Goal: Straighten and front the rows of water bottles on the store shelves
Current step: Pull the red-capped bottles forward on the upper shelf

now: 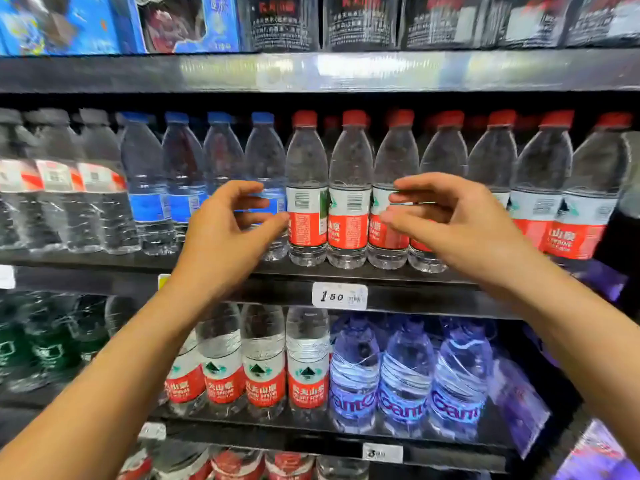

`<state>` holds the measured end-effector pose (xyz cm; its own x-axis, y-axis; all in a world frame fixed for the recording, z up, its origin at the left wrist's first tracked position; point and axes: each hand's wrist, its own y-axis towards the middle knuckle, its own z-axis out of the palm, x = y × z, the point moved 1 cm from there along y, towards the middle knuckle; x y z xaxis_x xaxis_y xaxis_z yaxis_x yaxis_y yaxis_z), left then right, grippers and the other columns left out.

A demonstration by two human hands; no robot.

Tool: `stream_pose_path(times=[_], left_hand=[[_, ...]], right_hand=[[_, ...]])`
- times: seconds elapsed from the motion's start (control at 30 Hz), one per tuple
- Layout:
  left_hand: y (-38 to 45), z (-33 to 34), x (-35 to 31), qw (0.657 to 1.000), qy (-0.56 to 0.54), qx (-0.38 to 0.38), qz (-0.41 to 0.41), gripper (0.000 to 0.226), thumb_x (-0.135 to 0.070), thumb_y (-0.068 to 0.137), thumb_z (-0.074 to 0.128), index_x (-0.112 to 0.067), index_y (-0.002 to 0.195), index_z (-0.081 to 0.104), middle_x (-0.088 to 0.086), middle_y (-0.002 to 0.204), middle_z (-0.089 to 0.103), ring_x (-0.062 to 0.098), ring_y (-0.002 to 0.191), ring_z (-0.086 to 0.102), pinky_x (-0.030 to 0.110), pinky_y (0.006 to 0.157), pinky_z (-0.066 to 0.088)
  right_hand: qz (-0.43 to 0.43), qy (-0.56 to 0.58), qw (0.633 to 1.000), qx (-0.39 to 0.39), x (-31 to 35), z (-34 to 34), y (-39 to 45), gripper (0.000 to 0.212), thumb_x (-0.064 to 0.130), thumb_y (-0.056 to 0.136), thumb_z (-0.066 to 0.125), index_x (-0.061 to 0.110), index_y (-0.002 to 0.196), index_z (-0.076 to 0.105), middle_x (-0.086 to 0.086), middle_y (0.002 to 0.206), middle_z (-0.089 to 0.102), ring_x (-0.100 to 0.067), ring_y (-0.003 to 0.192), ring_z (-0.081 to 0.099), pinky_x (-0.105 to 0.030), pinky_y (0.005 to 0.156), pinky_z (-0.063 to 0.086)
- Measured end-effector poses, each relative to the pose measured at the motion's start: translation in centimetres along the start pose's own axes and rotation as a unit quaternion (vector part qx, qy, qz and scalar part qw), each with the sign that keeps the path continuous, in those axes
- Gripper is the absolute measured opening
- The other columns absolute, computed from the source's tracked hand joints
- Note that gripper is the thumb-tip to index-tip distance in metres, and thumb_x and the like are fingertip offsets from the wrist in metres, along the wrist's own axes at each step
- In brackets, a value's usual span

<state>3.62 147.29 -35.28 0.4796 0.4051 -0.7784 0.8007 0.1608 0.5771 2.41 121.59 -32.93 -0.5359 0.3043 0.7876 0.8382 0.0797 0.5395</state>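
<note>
- Head view: my two forearms rise from the bottom corners toward the middle shelf (398, 277), both hands held up in front of its row of bottles.
- My left hand (225, 233) has its fingers (242, 187) curled and apart, thumb tip just beside the leftmost red-capped bottle (307, 188); I cannot tell whether it touches. It grips nothing and partly covers the last blue-capped bottle (265, 157).
- My right hand (460, 220) also has loose, slightly spread fingers, closed on nothing, tips in front of the third red-capped bottle (394, 161) and hiding the label of the next one.
- The red-capped bottles stand upright at the shelf's front edge, running from the centre to the right end. The three between my hands show barcodes or label sides rather than the label fronts.
- Left of them stand four blue-capped bottles, then grey-capped bottles (93, 178) with red-and-white labels.
- A price tag (339, 296) reading 1.50 sits on the shelf's edge strip below the red-capped row.
- On the lower shelf, red-labelled bottles (265, 358) stand beside blue-tinted bottles (405, 375), with green bottles (52, 341) at far left, blurred.
- On the top shelf, dark-labelled bottles (360, 22) stand beside blue packs (69, 22), both cropped.
</note>
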Motion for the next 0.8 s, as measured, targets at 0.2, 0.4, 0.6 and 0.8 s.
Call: stream_pose_path(times=[0.2,0.4,0.6,0.8], left_hand=[[7.6,-0.6,-0.5,0.996,0.047,0.006,0.077,0.039,-0.027,0.083,0.076,-0.012,0.116,0.062,0.000,0.104,0.070,0.015,0.096,0.068,0.038,0.093,0.054],[10.5,0.2,-2.1,0.979,0.135,-0.008,0.150,0.037,-0.037,0.083,0.071,-0.005,0.100,0.064,0.010,0.094,0.070,0.026,0.090,0.065,0.040,0.080,0.051],[12.3,1.7,-4.0,0.956,0.232,0.041,0.173,0.038,-0.035,0.082,0.065,-0.001,0.068,0.055,0.010,0.058,0.050,0.027,0.060,0.049,0.035,0.048,0.029],[13.5,2.6,-4.2,0.940,0.287,0.077,0.169,0.043,-0.025,0.085,0.062,-0.012,0.056,0.033,0.004,0.055,0.033,0.025,0.055,0.032,0.032,0.046,0.019]], right_hand=[[-0.047,-0.122,0.984,-0.119,2.3,2.1,5.9,0.049,0.032,0.070,0.087,0.010,0.109,0.067,-0.002,0.100,0.072,-0.014,0.094,0.070,-0.036,0.091,0.056],[-0.068,-0.376,0.904,-0.189,3.7,3.4,9.9,0.046,0.050,0.073,0.077,0.007,0.072,0.060,-0.006,0.068,0.062,-0.018,0.064,0.057,-0.028,0.059,0.047],[-0.070,-0.460,0.867,-0.176,3.2,4.6,11.9,0.049,0.049,0.076,0.071,0.008,0.056,0.052,0.000,0.048,0.041,-0.008,0.046,0.035,-0.026,0.043,0.023],[-0.112,-0.534,0.823,-0.159,2.8,5.6,12.5,0.053,0.043,0.074,0.070,0.014,0.053,0.031,-0.004,0.054,0.031,-0.030,0.060,0.044,-0.027,0.046,0.016]])
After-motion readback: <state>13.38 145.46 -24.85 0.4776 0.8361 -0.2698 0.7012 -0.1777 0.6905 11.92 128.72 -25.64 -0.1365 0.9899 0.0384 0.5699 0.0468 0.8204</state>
